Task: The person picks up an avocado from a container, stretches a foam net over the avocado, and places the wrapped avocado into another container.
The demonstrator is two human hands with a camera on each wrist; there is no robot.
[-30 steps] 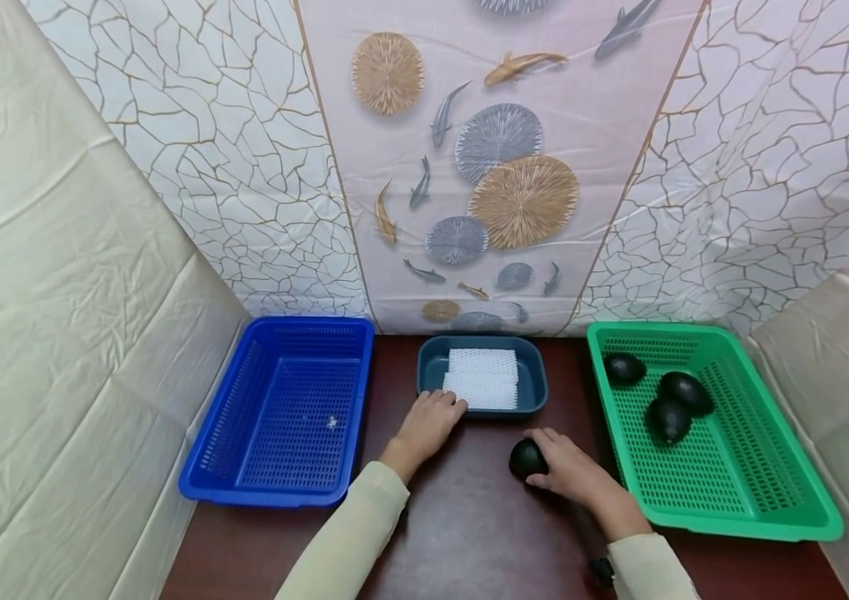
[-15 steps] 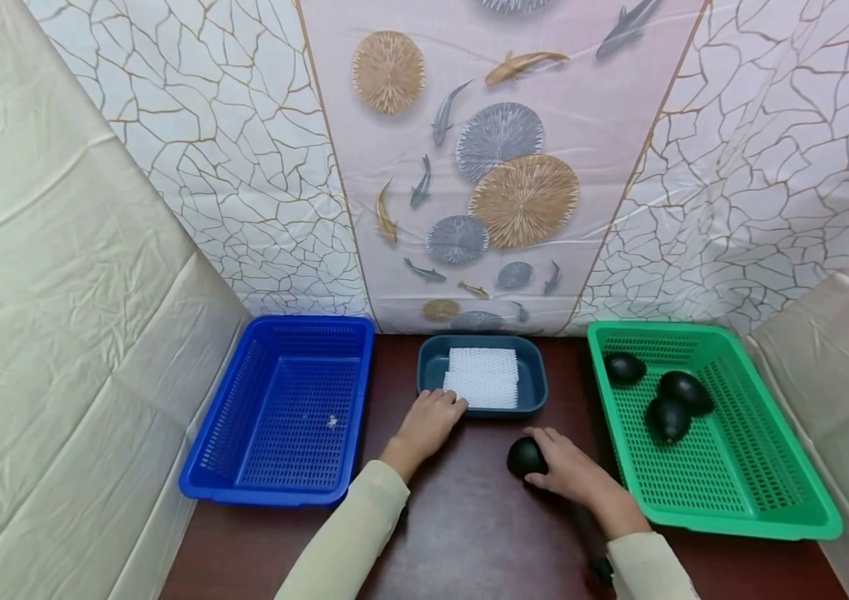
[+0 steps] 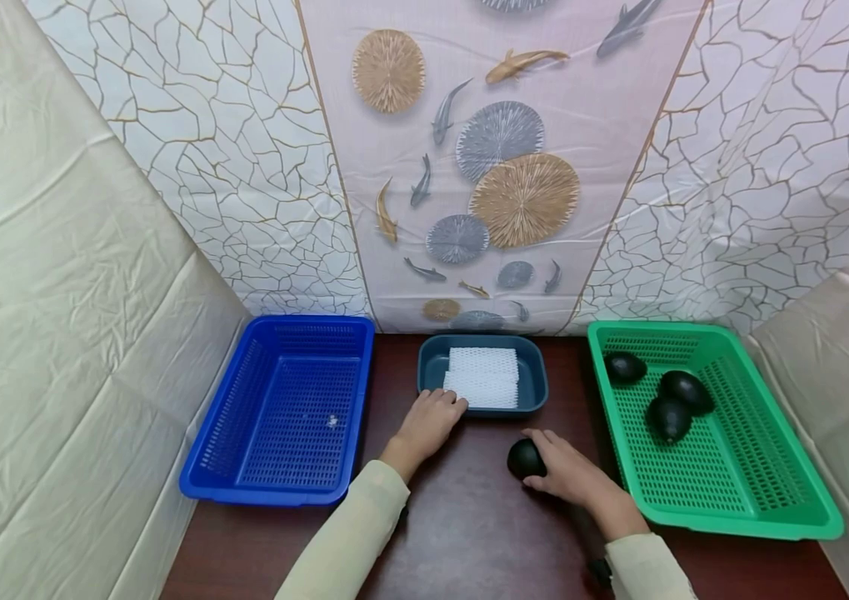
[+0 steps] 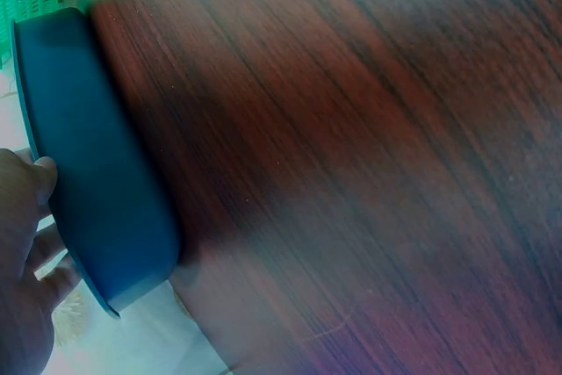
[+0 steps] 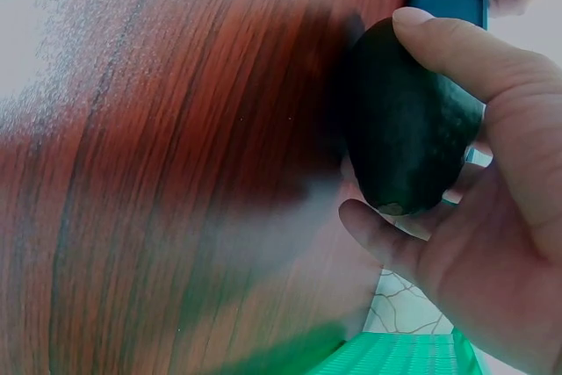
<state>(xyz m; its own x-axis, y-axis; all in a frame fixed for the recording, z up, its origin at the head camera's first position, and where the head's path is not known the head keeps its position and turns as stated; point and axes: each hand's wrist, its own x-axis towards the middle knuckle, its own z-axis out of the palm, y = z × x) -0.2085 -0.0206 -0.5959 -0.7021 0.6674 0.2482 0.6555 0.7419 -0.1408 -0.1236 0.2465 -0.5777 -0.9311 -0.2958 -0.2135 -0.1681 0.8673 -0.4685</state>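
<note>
Head view, clock read off the teal tray [image 3: 532, 379] in the middle. Blue basket [image 3: 297, 392] sat at 9 on the red-brown table [image 3: 491, 533], white spot [image 3: 332, 422] on its floor toward 3, couldn't tell what it was. Left hand [image 3: 427, 423] was on the tray rim between 7 and 8: thumb against the outer wall, other fingers over the edge, pinching it. Couldn't tell if the fingertips met the mesh. Tray lay mouth up, white mesh [image 3: 482, 379] flat inside. Dark fruit [image 3: 525, 460] was at 5, well clear of the tray; couldn't tell if it touched the table. Right hand [image 3: 565, 468] came onto it from the fruit's 3, thumb and fingers curled round it, gripping. Green basket [image 3: 701, 487] sat at 3. Inside: lone fruit [image 3: 625, 368] at the basket's 10, then a touching pair, near fruit [image 3: 668, 420] at 7 of far fruit [image 3: 688, 392]
</note>
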